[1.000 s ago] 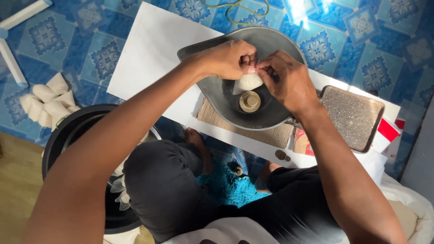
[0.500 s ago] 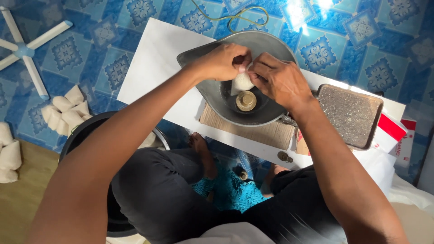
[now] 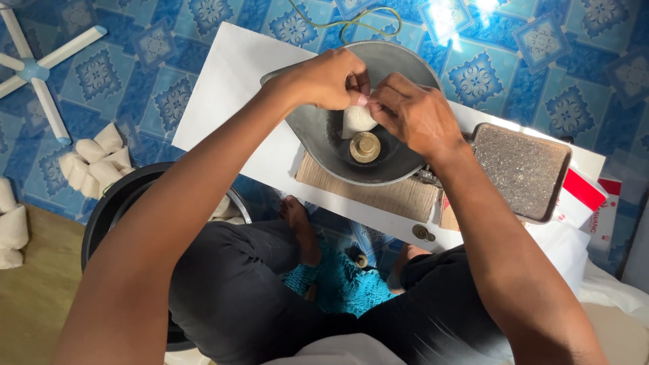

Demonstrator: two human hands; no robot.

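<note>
left of the grey scale pan (image 3: 318, 138), white packets (image 3: 94, 162) lie on the floor. over the pan, left hand (image 3: 324, 78) and right hand (image 3: 412, 115) pinch a small white bag (image 3: 355, 120); brass weight (image 3: 365, 147) sits just below it.

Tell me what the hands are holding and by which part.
Both the left hand and right hand pinch the top of a small white filled bag over the grey metal pan.

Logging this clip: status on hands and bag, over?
Left hand and right hand both pinching top of small white bag. Bag over grey scale pan, beside brass weight. Nothing obstructing.
</note>
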